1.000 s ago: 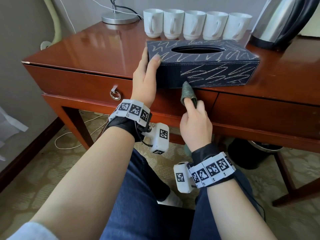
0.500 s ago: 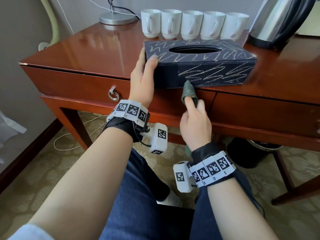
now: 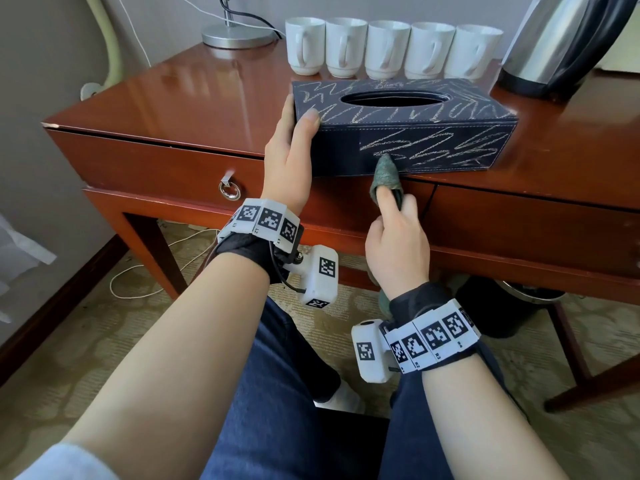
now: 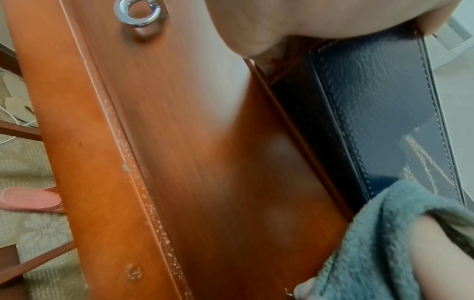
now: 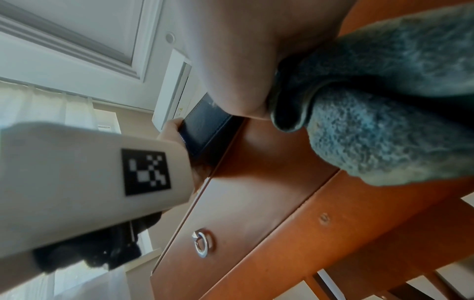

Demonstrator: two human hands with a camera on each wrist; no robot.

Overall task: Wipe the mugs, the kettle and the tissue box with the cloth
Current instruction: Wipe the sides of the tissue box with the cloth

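Observation:
A dark blue tissue box with pale scribbles lies on the wooden desk near its front edge. My left hand grips the box's left end, thumb on the front top corner. My right hand holds a green cloth bunched over its fingertips and presses it against the box's front face. The left wrist view shows the box and the cloth close up. In the right wrist view the cloth fills the top right. Several white mugs stand in a row behind the box. A steel kettle stands at the back right.
A lamp base with cables sits at the back left of the desk. A ring pull hangs on the drawer below my left hand. Under the desk on the right stands a dark bin. A white cable lies on the carpet.
My right hand has shifted the cloth slightly right and up along the box's front face. The left hand keeps its hold on the box's end.

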